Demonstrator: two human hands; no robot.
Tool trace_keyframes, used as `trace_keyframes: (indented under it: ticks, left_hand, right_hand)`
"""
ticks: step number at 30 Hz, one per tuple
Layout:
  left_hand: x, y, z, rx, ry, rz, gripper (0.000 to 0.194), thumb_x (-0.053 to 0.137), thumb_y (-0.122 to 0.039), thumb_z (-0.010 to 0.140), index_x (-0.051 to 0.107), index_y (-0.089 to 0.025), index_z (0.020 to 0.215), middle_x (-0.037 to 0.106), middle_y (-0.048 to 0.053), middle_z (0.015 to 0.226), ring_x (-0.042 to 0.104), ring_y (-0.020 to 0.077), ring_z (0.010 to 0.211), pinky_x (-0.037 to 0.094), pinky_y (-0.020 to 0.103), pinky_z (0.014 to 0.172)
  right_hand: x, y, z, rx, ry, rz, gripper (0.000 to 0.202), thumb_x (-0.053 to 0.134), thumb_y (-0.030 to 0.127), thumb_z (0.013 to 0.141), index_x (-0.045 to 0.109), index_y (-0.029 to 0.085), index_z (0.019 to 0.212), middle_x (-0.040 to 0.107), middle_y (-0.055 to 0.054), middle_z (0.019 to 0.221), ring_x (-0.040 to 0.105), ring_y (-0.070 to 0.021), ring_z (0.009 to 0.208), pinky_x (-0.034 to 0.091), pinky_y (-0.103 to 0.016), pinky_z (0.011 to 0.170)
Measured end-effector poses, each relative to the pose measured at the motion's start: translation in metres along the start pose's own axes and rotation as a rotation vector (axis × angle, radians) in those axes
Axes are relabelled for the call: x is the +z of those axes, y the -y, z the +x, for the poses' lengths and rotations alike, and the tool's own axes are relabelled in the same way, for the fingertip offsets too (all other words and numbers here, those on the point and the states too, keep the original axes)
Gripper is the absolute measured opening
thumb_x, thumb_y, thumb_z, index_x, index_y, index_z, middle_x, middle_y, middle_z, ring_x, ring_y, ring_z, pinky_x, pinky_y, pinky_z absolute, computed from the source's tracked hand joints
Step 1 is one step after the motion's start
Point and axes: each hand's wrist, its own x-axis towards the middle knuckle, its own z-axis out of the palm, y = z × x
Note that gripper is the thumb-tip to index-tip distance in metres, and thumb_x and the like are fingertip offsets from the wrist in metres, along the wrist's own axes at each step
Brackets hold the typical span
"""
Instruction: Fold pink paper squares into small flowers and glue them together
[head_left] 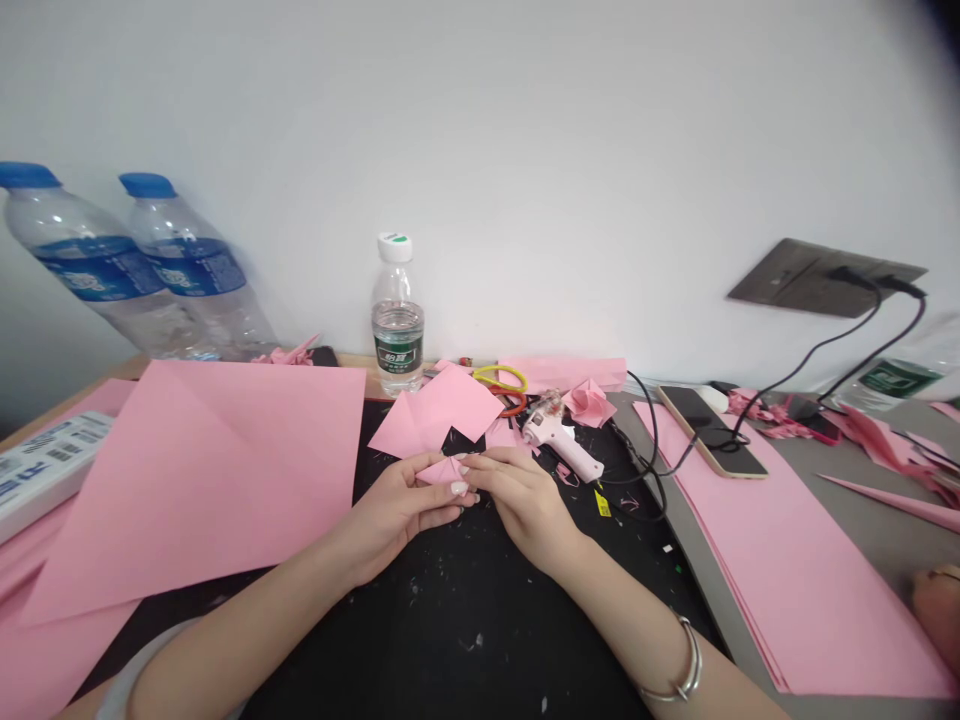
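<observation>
A small folded piece of pink paper point(441, 471) sits between my two hands, above the black mat point(450, 630). My left hand point(401, 510) is closed on its left side, thumb along the lower edge. My right hand point(529, 500) pinches the right side, and its fingers cover part of the fold. Just beyond my hands lies a creased pink paper square point(442, 408). A pale pink hot glue gun point(562, 445) rests to the right, with a folded pink paper rose point(589, 402) behind it.
Large pink sheets point(262, 470) and a white box point(52, 470) lie left. A water bottle point(397, 330) stands by the wall, with two larger bottles point(195, 270) farther left. Scissors with yellow handles point(501, 378), a phone point(709, 430), cables and a pink stack point(810, 580) are also around.
</observation>
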Motion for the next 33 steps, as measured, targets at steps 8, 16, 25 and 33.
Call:
trace_keyframes:
  ticks: [8,16,25,33]
  left_hand:
    - [0.0,0.002,0.001,0.013,-0.048,0.091,0.033,0.072,-0.021,0.074,0.062,-0.02,0.106,0.071,0.002,0.088,0.068,0.0141,0.083,0.053,0.019,0.069]
    - [0.007,-0.002,-0.003,0.045,-0.036,0.244,0.028,0.071,-0.023,0.073,0.061,-0.017,0.098,0.073,0.005,0.084,0.069,0.0165,0.079,0.052,0.021,0.067]
    - [0.006,0.001,-0.003,0.074,0.008,0.294,0.028,0.069,-0.02,0.073,0.051,-0.018,0.094,0.071,0.002,0.077,0.07,0.0181,0.077,0.053,0.024,0.067]
    - [0.007,0.0,-0.003,0.092,0.015,0.292,0.028,0.069,-0.022,0.072,0.052,-0.018,0.094,0.07,0.001,0.077,0.069,0.0179,0.074,0.052,0.025,0.066]
  right_hand:
    - [0.003,0.004,0.0,0.195,-0.175,0.13,0.032,0.043,0.006,0.087,0.054,0.023,0.113,0.06,-0.008,0.116,0.053,-0.02,0.106,0.045,-0.037,0.089]
    - [0.01,0.004,-0.001,0.551,-0.094,0.625,0.022,0.045,0.037,0.091,0.048,0.018,0.08,0.05,0.003,0.064,0.046,-0.0103,0.056,0.037,-0.022,0.052]
    - [0.012,0.007,-0.001,0.615,0.046,0.766,0.03,0.047,0.043,0.089,0.055,0.016,0.079,0.045,0.004,0.064,0.036,-0.0086,0.054,0.028,-0.02,0.048]
    - [0.016,0.005,-0.003,0.633,0.032,0.821,0.032,0.046,0.044,0.089,0.051,0.017,0.073,0.043,0.004,0.06,0.032,-0.0082,0.051,0.026,-0.02,0.046]
